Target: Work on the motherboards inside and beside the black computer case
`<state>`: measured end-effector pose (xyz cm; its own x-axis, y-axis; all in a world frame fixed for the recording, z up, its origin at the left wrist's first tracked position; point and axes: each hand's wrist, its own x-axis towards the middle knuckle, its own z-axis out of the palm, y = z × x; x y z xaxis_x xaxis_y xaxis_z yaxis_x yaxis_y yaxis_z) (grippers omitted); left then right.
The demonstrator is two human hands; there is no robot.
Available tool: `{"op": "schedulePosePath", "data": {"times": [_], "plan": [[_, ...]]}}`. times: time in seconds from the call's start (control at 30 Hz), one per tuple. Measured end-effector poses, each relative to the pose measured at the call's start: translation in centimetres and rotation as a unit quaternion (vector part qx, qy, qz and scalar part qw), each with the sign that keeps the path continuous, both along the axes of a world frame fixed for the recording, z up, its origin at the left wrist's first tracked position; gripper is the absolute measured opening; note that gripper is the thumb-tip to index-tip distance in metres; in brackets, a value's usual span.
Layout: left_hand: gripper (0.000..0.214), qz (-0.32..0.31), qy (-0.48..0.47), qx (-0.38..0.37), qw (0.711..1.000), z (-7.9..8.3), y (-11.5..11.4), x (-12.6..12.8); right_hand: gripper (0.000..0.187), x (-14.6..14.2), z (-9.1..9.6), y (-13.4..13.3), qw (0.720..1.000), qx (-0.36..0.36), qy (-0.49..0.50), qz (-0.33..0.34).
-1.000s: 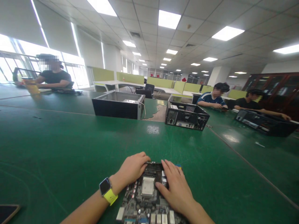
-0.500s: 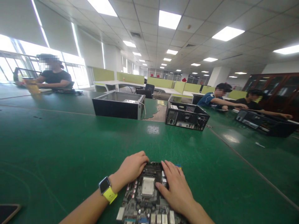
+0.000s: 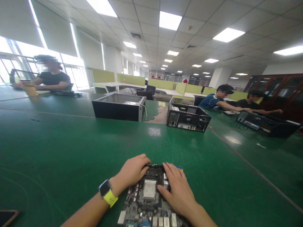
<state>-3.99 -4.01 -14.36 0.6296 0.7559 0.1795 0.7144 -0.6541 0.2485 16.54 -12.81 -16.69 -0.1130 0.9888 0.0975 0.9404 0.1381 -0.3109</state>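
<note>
A dark motherboard (image 3: 144, 208) with a square silver processor (image 3: 149, 189) in its socket lies flat on the green table (image 3: 59, 151) close in front of me. My left hand (image 3: 133, 171), a yellow-strapped watch (image 3: 106, 191) on its wrist, rests with curled fingers on the board's far left corner. My right hand (image 3: 178, 190) lies flat on the board's right side, fingers stretched forward and together, thumb beside the processor. Neither hand has the board lifted.
Two open computer cases (image 3: 118, 106) (image 3: 188, 118) stand further back on the table, a third (image 3: 267, 124) at the right in front of two seated people. Another person sits at the far left. A dark phone (image 3: 7, 217) lies at the bottom left corner.
My hands have barely moved on the board. One of the people at the right has stretched an arm out over the table.
</note>
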Motion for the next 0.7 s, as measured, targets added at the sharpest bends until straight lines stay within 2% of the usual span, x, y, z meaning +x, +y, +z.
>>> {"op": "schedulePosePath", "data": {"times": [0.1, 0.2, 0.3, 0.37, 0.43, 0.5, 0.6, 0.67, 0.7], "plan": [[0.019, -0.002, -0.005, 0.015, 1.0, 0.5, -0.3, 0.3, 0.071, 0.0, -0.1, -0.1, 1.0, 0.0, 0.006, 0.001], [0.018, -0.023, 0.003, 0.051, 0.998, 1.5, -1.8, 1.3, 0.071, 0.1, -0.6, 0.0, 1.0, 0.007, 0.029, 0.002], [0.019, -0.099, 0.027, 0.056, 0.993, 2.7, -4.6, 2.8, 0.065, 0.7, -1.0, 0.6, 0.995, 0.02, 0.098, -0.007], [0.022, -0.176, 0.04, 0.045, 0.982, 2.7, -6.6, 3.9, 0.056, 1.5, -0.9, 1.3, 0.984, 0.056, 0.166, -0.029], [0.022, -0.242, 0.046, 0.059, 0.967, 1.6, -8.1, 4.9, 0.047, 2.8, -0.8, 2.2, 0.966, 0.104, 0.229, -0.062], [0.022, -0.278, 0.041, 0.105, 0.954, -0.4, -9.0, 5.8, 0.039, 4.2, -0.8, 2.9, 0.947, 0.122, 0.282, -0.09], [0.024, -0.275, 0.028, 0.152, 0.949, -3.6, -9.1, 6.8, 0.037, 6.3, -1.4, 3.8, 0.931, 0.096, 0.333, -0.116], [0.018, -0.265, 0.041, 0.138, 0.954, -4.5, -9.1, 7.1, 0.037, 7.3, -2.1, 4.2, 0.93, 0.084, 0.335, -0.125], [0.016, -0.264, 0.051, 0.125, 0.955, -4.4, -9.1, 7.1, 0.037, 7.6, -2.5, 4.3, 0.931, 0.084, 0.332, -0.129]]}}
